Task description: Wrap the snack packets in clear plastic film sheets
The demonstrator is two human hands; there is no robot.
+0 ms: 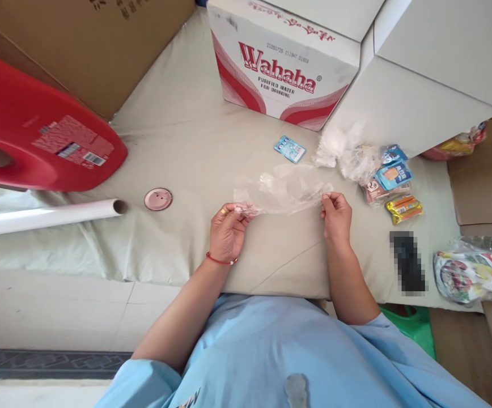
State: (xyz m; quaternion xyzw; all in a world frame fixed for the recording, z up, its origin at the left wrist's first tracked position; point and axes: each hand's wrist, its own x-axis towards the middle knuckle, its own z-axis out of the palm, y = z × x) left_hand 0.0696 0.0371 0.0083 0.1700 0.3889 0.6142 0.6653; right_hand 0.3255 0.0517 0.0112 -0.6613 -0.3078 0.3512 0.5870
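Note:
A clear plastic bag is stretched out between my two hands, just above the cloth-covered table. My left hand, with a ring and a red bracelet, pinches its left end. The right end is gripped in the closed fingers of my right hand. Beyond the bag lies a small blue packet. To the right of my right hand are crumpled clear plastic bags, blue snack packets and a yellow-orange packet.
A Wahaha water carton stands at the back. On the left are a red jug, a white roll and a round pinkish disc. A blurred dark object and a bagged, colourfully printed item lie at right.

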